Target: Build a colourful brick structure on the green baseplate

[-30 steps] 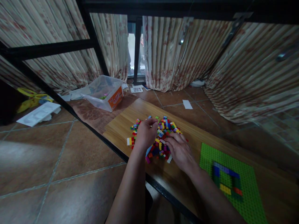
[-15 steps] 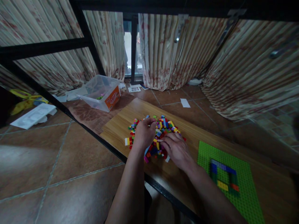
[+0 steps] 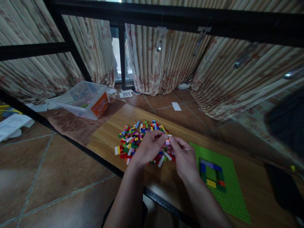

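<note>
A heap of small coloured bricks (image 3: pixel 135 139) lies on a wooden table (image 3: pixel 109 136). My left hand (image 3: pixel 148 148) and my right hand (image 3: pixel 184 155) meet just above the heap's right side. Their fingertips pinch together on a small white brick (image 3: pixel 169 138) held between them. To the right lies a green baseplate (image 3: pixel 228 196) carrying a low frame of blue, yellow, red and green bricks (image 3: pixel 210 174). Both forearms reach in from the bottom edge.
A clear plastic tub (image 3: pixel 83 99) with an orange label sits on a brown cloth at the table's far left. A black metal frame (image 3: pixel 71 41) runs overhead and along the left. Striped curtains hang behind. Papers lie on the tiled floor. A dark blurred shape (image 3: pixel 285 133) stands at right.
Both hands have lifted off the heap and come together at its right side, pinching a small white brick. The camera has turned, shifting the scene left.
</note>
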Demonstrator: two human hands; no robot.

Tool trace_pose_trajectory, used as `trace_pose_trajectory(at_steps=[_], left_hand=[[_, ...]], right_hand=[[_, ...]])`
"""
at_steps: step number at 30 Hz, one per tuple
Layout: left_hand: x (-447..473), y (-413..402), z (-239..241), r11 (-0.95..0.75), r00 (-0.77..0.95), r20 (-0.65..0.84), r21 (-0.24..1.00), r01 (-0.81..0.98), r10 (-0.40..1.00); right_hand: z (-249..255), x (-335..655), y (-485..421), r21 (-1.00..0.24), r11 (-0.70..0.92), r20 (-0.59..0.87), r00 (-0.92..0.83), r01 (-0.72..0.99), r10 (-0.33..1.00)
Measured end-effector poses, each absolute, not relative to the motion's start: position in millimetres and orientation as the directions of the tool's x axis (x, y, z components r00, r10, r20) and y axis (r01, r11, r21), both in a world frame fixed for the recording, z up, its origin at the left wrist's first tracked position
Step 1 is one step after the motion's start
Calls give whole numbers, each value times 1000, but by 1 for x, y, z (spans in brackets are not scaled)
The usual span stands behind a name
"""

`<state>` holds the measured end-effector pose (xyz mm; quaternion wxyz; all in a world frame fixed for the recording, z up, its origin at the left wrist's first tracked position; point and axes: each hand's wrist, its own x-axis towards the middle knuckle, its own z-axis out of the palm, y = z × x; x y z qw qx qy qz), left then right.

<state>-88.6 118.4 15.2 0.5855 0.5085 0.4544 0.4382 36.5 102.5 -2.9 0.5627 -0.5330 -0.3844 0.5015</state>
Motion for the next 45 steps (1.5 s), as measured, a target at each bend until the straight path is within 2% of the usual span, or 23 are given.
trace_pose_trajectory(at_steps=[5,8,10,15,18,20,22,24,27,30,34,40,43,45], left_hand=[[-61,116,6,7,-23,-3,981,196,1000],[-45,113,4,66,-192,8,925,375,981],[-39,111,4,75,-211,20,899,431,977],[-39,112,1,8,-175,73,906,422,982],[-45,114,-1,11,-176,55,934,357,983],[-51,116,-2,27,-172,31,945,326,985],[-61,117,-3,45,-171,18,932,359,985],[-72,119,-2,71,-173,8,892,446,985],[-85,121,-2,103,-183,4,814,572,983],[-91,122,-4,126,-182,-8,751,648,983],[-94,122,-2,149,-158,-54,714,684,986],[-105,124,2,157,-201,-30,743,651,979],[-113,126,1,149,-266,10,808,571,964],[-116,126,0,137,-299,32,840,525,954]], right_hand=[[-20,34,100,-996,-38,-59,275,-80,959],[-29,32,97,-999,-30,-39,307,-34,951],[-30,31,95,-999,-36,-47,312,-41,949],[-24,31,91,-985,-36,-89,313,-170,946],[-23,29,91,-946,-73,-160,259,-315,953],[-25,28,91,-940,-106,-181,210,-325,961],[-27,30,91,-977,-102,-139,196,-189,971],[-29,32,91,-996,-70,-57,194,60,979],[-33,33,91,-919,-14,58,168,395,984],[-38,32,92,-829,59,139,104,556,985],[-43,30,93,-774,114,184,49,623,982],[-31,34,90,-799,67,140,77,597,987],[-22,31,85,-775,210,192,-94,596,977],[-19,27,81,-706,339,227,-256,622,940]])
